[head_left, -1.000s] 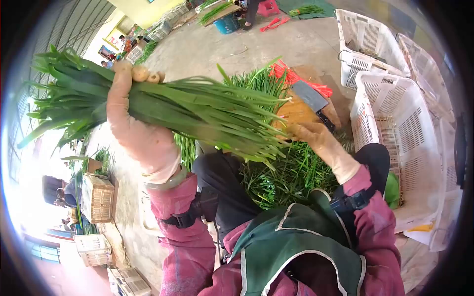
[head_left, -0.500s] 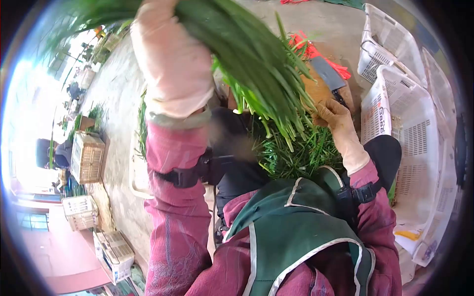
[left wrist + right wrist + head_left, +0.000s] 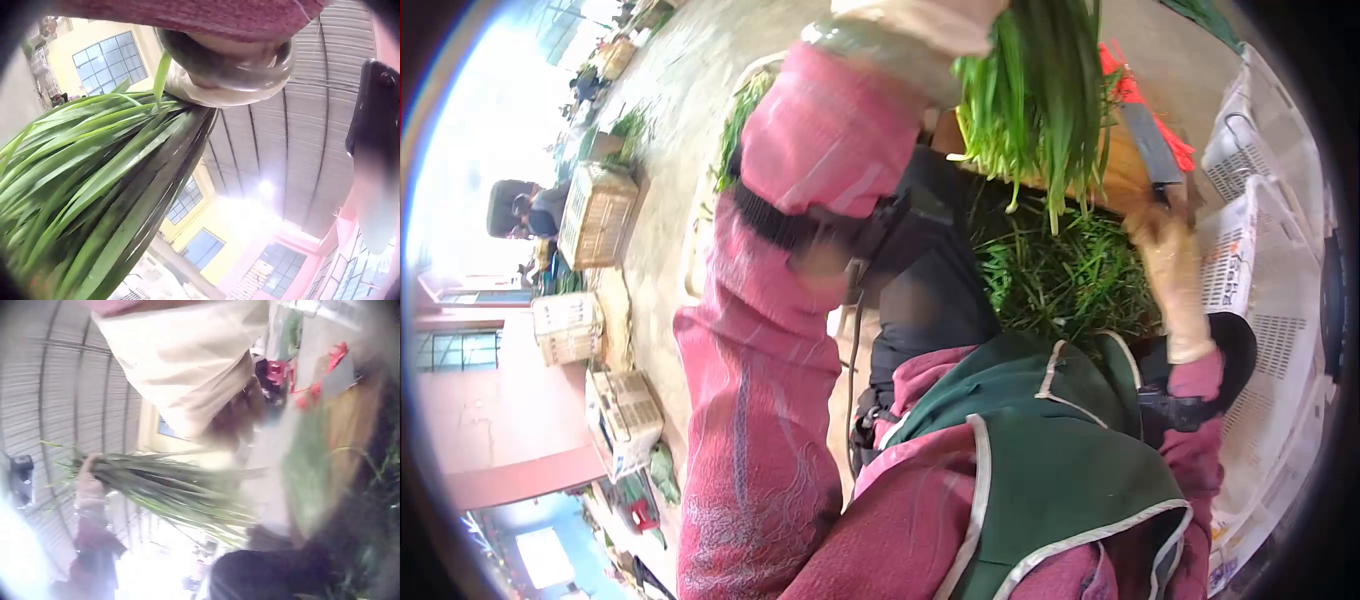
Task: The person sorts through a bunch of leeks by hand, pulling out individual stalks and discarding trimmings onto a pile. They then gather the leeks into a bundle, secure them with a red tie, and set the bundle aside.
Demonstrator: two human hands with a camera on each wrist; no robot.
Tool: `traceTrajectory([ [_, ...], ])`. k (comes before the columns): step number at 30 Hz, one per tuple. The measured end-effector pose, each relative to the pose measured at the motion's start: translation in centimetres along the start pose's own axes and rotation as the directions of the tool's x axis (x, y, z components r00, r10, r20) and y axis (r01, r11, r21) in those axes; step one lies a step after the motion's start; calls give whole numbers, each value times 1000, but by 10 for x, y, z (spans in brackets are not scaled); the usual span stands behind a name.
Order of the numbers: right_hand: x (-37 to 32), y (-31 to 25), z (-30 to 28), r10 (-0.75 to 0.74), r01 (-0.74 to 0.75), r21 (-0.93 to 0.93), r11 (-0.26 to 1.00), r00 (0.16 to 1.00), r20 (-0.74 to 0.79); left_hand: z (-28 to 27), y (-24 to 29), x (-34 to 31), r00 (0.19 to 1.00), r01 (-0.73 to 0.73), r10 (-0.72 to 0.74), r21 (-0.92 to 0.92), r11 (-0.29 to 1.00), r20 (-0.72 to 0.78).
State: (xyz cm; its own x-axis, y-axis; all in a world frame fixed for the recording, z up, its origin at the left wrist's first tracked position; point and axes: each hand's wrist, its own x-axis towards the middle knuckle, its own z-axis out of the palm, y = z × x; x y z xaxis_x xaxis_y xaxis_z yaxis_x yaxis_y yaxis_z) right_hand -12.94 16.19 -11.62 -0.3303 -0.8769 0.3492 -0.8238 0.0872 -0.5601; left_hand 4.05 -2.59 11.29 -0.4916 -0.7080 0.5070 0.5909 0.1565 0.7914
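High at the top of the head view, my gloved left hand [image 3: 930, 22] grips a thick bunch of garlic chives [image 3: 1055, 90]. Its leaves hang down past the board, and much of the hand is cut off by the frame. In the left wrist view the chives [image 3: 106, 187] fan out below the pale glove [image 3: 206, 90]. My gloved right hand [image 3: 1162, 250] is low beside the wooden board [image 3: 1135, 165], just under the handle of a cleaver [image 3: 1148, 138]. Its blurred fingers [image 3: 234, 419] hang loosely curled in the right wrist view, with nothing seen in them.
A heap of loose green leaves [image 3: 1060, 275] lies before my lap. Red ties [image 3: 1178, 150] lie beside the cleaver. White plastic crates [image 3: 1280, 270] stand at the right, and more crates [image 3: 598, 215] line the floor at the left.
My left hand has swung the chives up and rightward, from lying across the view to hanging down. My right hand has drawn back slightly from the leaf ends. The head view has turned left.
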Motion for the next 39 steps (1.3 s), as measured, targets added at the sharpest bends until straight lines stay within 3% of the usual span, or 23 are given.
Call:
traceTrajectory([
  [1,13,-15,-13,262,-280,280,918,960,101,-1,-1,0,1000,14,-14,-6,1000,12],
  [4,54,-49,-42,203,-253,484,838,967,154,0,-6,5,997,50,-48,-23,998,63],
  [5,60,-70,-44,106,-56,517,854,992,-68,-1,-8,6,995,64,-62,-25,998,80],
  [7,84,-116,-33,-51,260,492,831,916,-398,-2,-13,8,989,92,-87,-34,995,122],
  [9,108,-124,-28,-33,229,745,626,963,-268,-1,-17,10,979,123,-115,-41,992,167],
  [11,121,-123,-30,-73,121,793,598,993,-96,0,-21,12,969,148,-135,-47,988,206],
  [13,136,-115,-26,-215,288,393,873,952,-220,1,-27,18,949,189,-168,-55,980,265],
  [14,141,-123,-44,-81,111,473,874,993,-83,2,-28,17,942,201,-179,-50,978,285],
  [17,150,-95,-61,-286,225,547,807,958,27,-2,-34,36,937,197,-227,137,971,267],
  [18,156,-84,-57,-287,290,384,877,956,-67,-16,-45,42,858,-204,7,329,922,513],
  [19,160,-79,-60,-269,204,464,862,960,77,-25,-51,45,676,-604,241,337,722,697],
  [20,163,-77,-66,-258,106,531,841,940,222,-30,-62,46,609,-710,312,326,624,729],
  [21,166,-78,-71,-257,-1,582,813,897,360,-24,-55,45,712,-443,124,304,843,692],
  [22,160,-88,-78,-117,-37,424,905,936,331,-18,-48,43,783,-75,-78,218,973,617],
  [23,161,-74,-77,-379,283,323,903,879,290,-12,-41,41,813,251,-268,103,962,516],
  [24,166,-50,-75,-611,575,205,792,739,283,-8,-39,38,802,291,-285,74,954,525],
  [26,174,-23,-69,-791,775,196,601,539,290,-2,-43,35,809,308,-297,64,949,507],
  [28,175,-25,-69,-797,686,410,601,551,247,0,-54,29,816,315,-266,-9,949,514],
  [30,147,-63,-73,-442,323,462,826,880,174,-3,-61,36,807,335,-281,-11,942,519],
  [33,161,-47,-102,-499,514,90,853,753,428,-10,-66,50,824,365,-369,95,926,431],
  [34,145,-36,-72,-418,404,125,906,900,119,-13,-66,54,845,366,-388,130,921,368],
  [35,131,-31,-58,-265,302,192,934,944,-196,-16,-66,56,860,388,-403,112,915,312],
  [39,62,-47,-62,-161,226,141,964,916,-366,-28,-64,58,891,439,-437,10,898,124],
])
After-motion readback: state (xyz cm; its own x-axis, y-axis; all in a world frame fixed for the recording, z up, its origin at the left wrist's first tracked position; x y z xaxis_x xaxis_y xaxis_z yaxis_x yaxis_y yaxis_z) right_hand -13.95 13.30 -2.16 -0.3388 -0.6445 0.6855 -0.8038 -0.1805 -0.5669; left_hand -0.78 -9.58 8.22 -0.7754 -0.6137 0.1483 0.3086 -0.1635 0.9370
